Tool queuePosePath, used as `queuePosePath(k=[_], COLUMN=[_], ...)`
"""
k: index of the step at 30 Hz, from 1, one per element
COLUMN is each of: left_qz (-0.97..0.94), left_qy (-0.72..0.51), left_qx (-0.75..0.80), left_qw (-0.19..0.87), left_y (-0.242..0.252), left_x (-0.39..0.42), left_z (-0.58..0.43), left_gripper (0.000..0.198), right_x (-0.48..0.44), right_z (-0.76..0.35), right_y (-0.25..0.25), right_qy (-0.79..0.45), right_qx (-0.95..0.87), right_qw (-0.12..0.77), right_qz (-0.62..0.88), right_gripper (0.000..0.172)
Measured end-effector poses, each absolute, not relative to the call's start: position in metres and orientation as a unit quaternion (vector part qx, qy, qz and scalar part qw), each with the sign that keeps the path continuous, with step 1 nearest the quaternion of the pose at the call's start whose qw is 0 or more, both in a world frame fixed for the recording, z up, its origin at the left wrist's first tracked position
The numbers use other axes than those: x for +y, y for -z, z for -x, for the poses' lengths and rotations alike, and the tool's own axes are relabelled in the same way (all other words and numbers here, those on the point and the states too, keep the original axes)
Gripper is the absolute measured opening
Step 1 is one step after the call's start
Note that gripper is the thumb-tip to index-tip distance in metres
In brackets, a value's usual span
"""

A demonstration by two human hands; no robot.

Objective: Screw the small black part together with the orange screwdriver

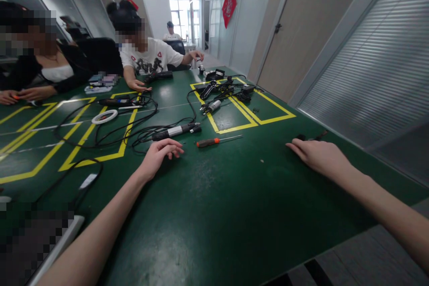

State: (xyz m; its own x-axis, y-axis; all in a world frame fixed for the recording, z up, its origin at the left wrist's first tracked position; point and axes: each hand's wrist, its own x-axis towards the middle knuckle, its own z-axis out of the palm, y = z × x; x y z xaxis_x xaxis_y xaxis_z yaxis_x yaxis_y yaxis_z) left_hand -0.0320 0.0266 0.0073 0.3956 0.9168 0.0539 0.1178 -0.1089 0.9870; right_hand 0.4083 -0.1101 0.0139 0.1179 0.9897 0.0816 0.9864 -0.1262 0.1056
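Observation:
My left hand hovers at or just above the green table, its fingers loosely bent and apart with nothing in them. Just beyond it lies a black and grey handheld electric tool with a cord. A screwdriver with an orange and grey handle rests to the right of that hand, its shaft pointing right. At the right side of the table, my right hand is closed, back of the hand towards me. A small dark part sticks out past its fingers; most of it is hidden.
Yellow tape marks rectangles on the table. Black cables, a plug and dark parts lie at the back. A white ring is at left, a laptop-like device at lower left. Two people sit across the table; another is farther back.

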Motion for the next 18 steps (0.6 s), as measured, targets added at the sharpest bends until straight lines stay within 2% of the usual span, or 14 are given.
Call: queuePosePath(k=[4,6,8,10,13,15,18], left_qz=[-0.646,-0.646,-0.646,-0.646,-0.645,-0.645,-0.644], left_qy=[-0.370,-0.369,-0.369,-0.371,-0.372,-0.369,-0.369], left_qx=[0.401,0.402,0.402,0.402,0.403,0.403,0.402], left_qw=[0.533,0.535,0.534,0.533,0.533,0.535,0.536], left_y=[-0.007,-0.007,-0.006,-0.006,-0.005,-0.005,-0.006], left_x=[0.027,0.027,0.027,0.027,0.027,0.027,0.026], left_z=[0.032,0.033,0.033,0.033,0.033,0.033,0.033], left_gripper=[0.025,0.026,0.027,0.026,0.026,0.026,0.026], right_x=[-0.126,-0.127,-0.120,-0.108,-0.091,-0.087,-0.094], right_z=[-0.420,-0.430,-0.441,-0.451,-0.458,-0.458,-0.455], right_y=[-0.026,-0.034,-0.042,-0.047,-0.050,-0.050,-0.054], right_qy=[-0.148,-0.222,-0.233,-0.163,0.012,0.085,0.084], right_qx=[0.570,0.567,0.619,0.660,0.652,0.630,0.604], right_qw=[-0.107,-0.176,-0.171,-0.125,-0.073,-0.087,-0.174], right_qz=[-0.801,-0.773,-0.731,-0.723,-0.755,-0.767,-0.773], right_gripper=[0.043,0.039,0.042,0.046,0.041,0.038,0.040])
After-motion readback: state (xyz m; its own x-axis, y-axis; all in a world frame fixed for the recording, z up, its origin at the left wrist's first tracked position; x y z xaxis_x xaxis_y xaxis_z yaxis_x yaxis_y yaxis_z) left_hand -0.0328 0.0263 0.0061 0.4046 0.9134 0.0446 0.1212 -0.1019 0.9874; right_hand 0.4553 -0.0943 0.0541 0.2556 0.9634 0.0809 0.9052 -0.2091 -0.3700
